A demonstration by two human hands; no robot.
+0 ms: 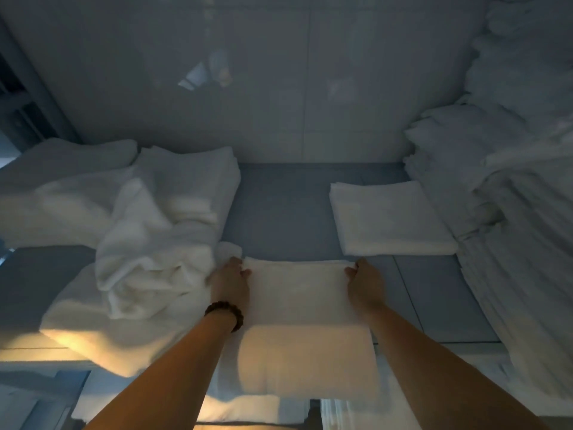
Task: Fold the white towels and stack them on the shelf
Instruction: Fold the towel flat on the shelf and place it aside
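Observation:
A white towel point(297, 293) lies flat on the grey shelf surface point(279, 206), its near part hanging over the front edge. My left hand point(229, 282) grips its far left corner, and my right hand point(364, 283) grips its far right corner. A dark bead bracelet sits on my left wrist. One folded white towel point(387, 218) rests on the shelf to the right, beyond my right hand. A heap of unfolded white towels point(148, 243) lies to the left, touching my left hand.
A tall stack of folded white towels point(511, 181) rises along the right side. The glossy back wall point(248, 88) closes the shelf behind. Bare shelf surface shows between the heap and the folded towel.

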